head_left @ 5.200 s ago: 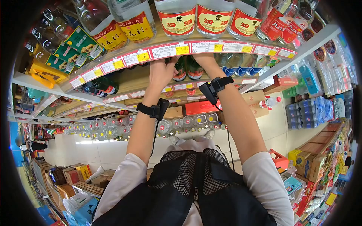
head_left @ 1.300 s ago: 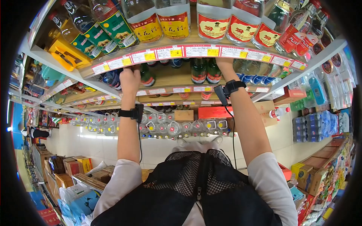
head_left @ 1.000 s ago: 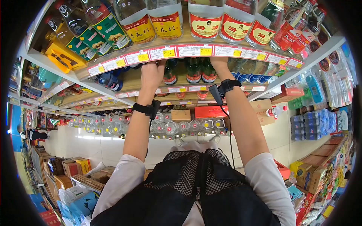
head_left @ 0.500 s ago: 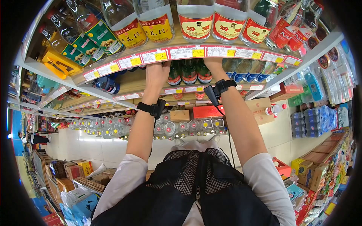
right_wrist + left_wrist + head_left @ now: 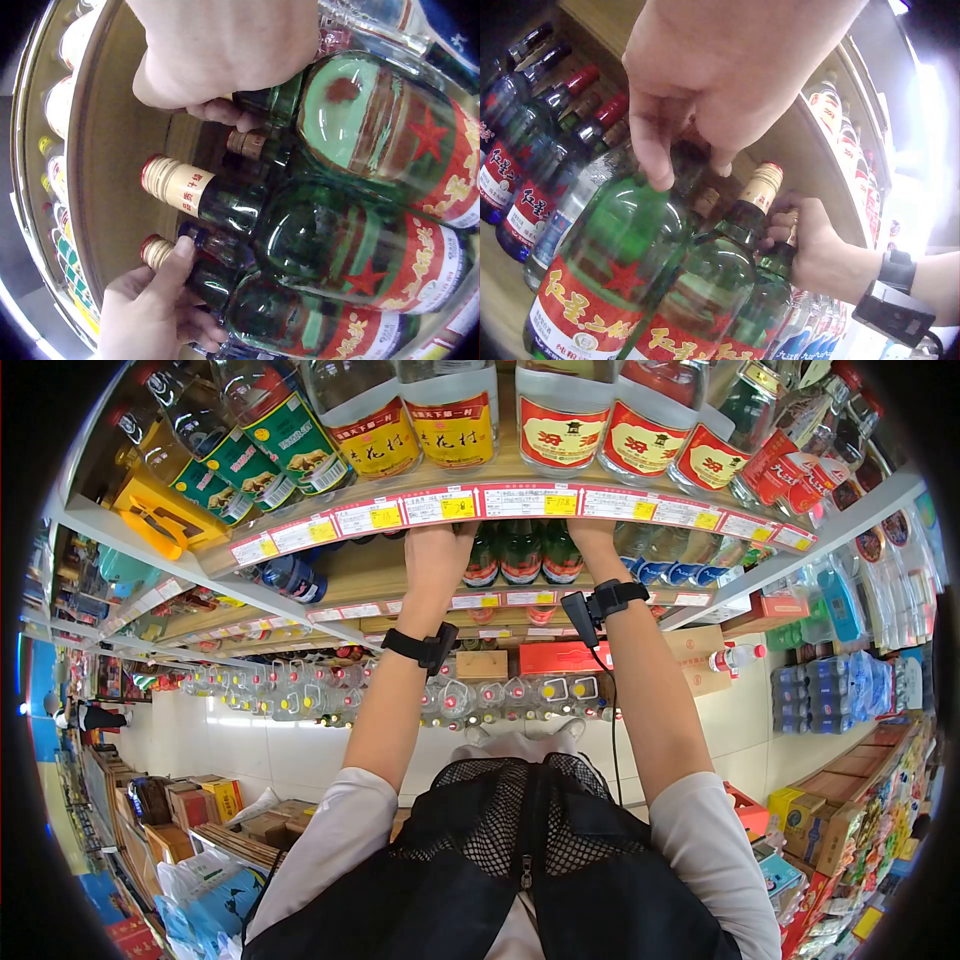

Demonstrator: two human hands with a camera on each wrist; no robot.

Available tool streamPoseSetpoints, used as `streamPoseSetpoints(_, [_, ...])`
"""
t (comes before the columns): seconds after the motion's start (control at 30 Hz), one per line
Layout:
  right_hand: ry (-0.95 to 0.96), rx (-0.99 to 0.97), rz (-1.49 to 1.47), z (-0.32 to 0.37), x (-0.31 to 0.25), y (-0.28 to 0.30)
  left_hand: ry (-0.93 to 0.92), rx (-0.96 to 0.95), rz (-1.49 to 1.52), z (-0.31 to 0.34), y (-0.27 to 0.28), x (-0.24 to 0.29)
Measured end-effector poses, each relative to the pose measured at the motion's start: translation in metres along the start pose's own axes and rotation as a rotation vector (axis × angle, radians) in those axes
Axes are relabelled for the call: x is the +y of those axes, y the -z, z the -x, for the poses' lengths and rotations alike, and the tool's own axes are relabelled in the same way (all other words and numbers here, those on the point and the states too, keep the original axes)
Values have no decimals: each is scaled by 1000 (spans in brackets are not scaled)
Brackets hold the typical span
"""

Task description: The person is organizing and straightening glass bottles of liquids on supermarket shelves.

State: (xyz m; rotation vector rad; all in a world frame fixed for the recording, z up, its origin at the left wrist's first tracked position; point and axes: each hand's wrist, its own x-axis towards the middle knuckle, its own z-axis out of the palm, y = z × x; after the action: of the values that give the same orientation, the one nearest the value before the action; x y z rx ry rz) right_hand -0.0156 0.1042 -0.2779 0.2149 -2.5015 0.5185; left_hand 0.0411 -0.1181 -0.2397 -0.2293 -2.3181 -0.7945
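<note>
While the upper shelf [image 5: 205,552] overhangs them, two hands are at work on the shelf below. Left hand [image 5: 438,565]: thumb and fingers curled round the neck of the left green bottle [image 5: 619,255]. Right hand [image 5: 597,542]: fingers curled round the neck of the right green bottle [image 5: 561,558]. Middle green bottle [image 5: 521,555]: upright between these two, gold neck wrap, red label. To the left, blue bottles [image 5: 292,578]; to the right, clear bottles with blue labels [image 5: 650,555]. Above, clear bottles with red or yellow labels [image 5: 562,425]. Farther down, a red box [image 5: 567,657] and, on the floor, clear jugs [image 5: 458,698].
</note>
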Motion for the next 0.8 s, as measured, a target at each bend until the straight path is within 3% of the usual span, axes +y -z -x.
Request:
streamPoseSetpoints(0.1, [-22, 33, -30, 1, 4, -4, 19, -53, -46, 2, -1, -2])
streamPoseSetpoints(0.17, [-25, 69, -60, 3, 10, -9, -37, 22, -61, 3, -4, -4])
streamPoseSetpoints(0.37, [-68, 18, -40, 5, 3, 8, 243, -317, -3, 32, 24, -13])
streamPoseSetpoints(0.43, [-83, -24, 74, 8, 18, -6, 284, -246, 108, 50, 41, -24])
streamPoseSetpoints(0.5, [-91, 172, -74, 14, 31, -25, 305, -155, 103, 63, 55, -50])
streamPoseSetpoints(0.53, [-89, 170, -91, 11, 25, -20, 322, -70, 116, 70, 60, -67])
streamPoseSetpoints(0.6, [-165, 17, -37, 7, 19, -6, -40, 252, -313, 75, 70, -131])
streamPoseSetpoints(0.67, [-168, 31, -47, 6, 18, -6, 242, 352, 40, 57, 99, -150])
streamPoseSetpoints(0.73, [-196, 12, -43, 6, 19, -5, 112, 413, -490, 46, 122, -197])
streamPoseSetpoints(0.8, [-197, 23, -38, 6, 16, -4, 158, 322, -492, 28, 149, -212])
